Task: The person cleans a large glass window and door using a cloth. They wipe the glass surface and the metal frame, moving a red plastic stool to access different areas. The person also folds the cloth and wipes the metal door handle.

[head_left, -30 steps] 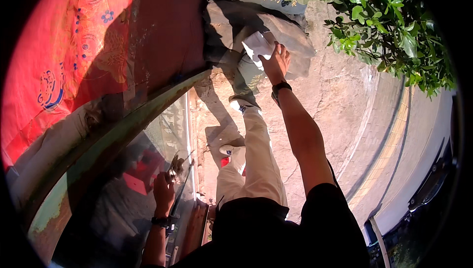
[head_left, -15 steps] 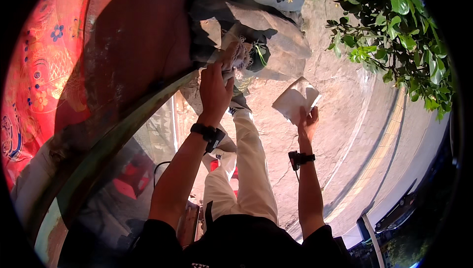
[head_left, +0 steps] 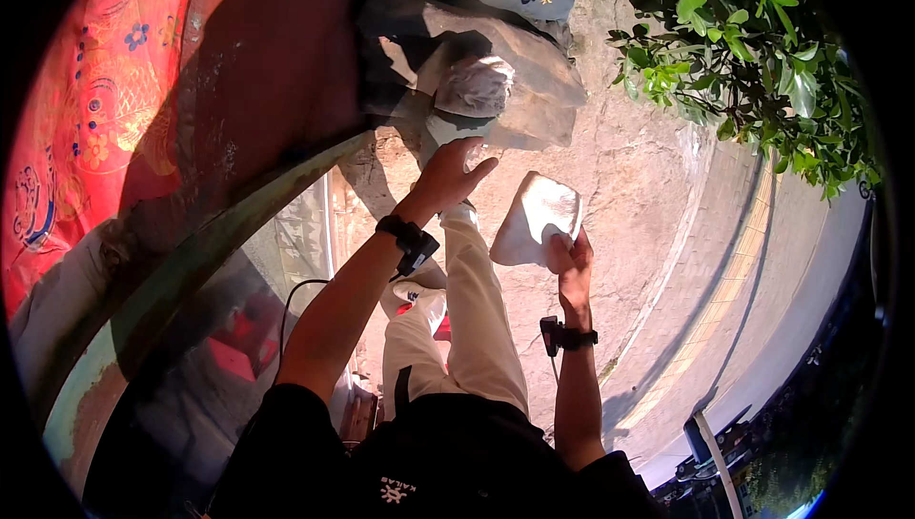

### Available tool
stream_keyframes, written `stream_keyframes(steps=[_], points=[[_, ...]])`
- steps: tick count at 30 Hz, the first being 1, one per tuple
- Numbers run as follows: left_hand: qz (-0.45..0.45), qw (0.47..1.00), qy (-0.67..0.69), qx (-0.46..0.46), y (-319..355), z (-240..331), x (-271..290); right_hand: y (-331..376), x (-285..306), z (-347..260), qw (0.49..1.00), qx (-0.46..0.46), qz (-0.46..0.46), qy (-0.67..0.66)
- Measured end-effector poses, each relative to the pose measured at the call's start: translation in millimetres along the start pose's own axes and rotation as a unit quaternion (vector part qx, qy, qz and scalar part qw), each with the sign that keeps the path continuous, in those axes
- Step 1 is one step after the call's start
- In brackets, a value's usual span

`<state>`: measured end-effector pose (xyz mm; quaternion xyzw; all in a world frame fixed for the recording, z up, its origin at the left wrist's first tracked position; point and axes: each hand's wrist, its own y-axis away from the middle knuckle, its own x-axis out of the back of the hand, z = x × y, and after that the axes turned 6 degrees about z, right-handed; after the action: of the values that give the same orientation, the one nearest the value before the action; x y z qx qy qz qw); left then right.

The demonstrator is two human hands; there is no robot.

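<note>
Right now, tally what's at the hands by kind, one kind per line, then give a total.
Hands: 2, left hand open with nothing in it, right hand gripping the white bag
White bag: 1
Crumpled white bundle on the sacks: 1
Grey sacks on the ground: 2
Black wristbands: 2
Total: 8

I stand on rough, sunlit concrete ground (head_left: 629,195). Beyond my left hand (head_left: 448,176), grey sandbags (head_left: 534,90) lie stacked on it, with a crumpled whitish bag (head_left: 475,87) resting on top of them.
</note>
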<state>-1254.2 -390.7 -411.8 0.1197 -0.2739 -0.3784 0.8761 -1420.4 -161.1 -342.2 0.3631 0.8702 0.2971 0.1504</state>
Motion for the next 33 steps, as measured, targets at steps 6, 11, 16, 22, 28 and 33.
stream_keyframes(steps=[6, 11, 16, 22, 28, 33], points=[[-0.024, 0.922, 0.381, 0.066, 150, 63, 50, 25, -75, -40, 0.977, 0.079, -0.185, 0.076], [0.080, 0.939, 0.334, 0.008, 262, 108, 121, 87, -148, -70, 0.909, 0.212, -0.330, 0.139], [0.231, 0.957, 0.172, 0.031, 368, 126, 162, 143, -202, -84, 0.829, 0.199, -0.476, 0.214], [0.372, 0.922, 0.103, 0.033, 477, 123, 200, 237, -275, -98, 0.769, 0.146, -0.602, 0.155], [0.569, 0.794, 0.211, 0.016, 543, 131, 192, 315, -352, -91, 0.737, 0.311, -0.598, 0.043], [0.695, 0.713, 0.089, 0.009, 579, 152, 204, 367, -395, -141, 0.702, 0.247, -0.668, 0.001]])
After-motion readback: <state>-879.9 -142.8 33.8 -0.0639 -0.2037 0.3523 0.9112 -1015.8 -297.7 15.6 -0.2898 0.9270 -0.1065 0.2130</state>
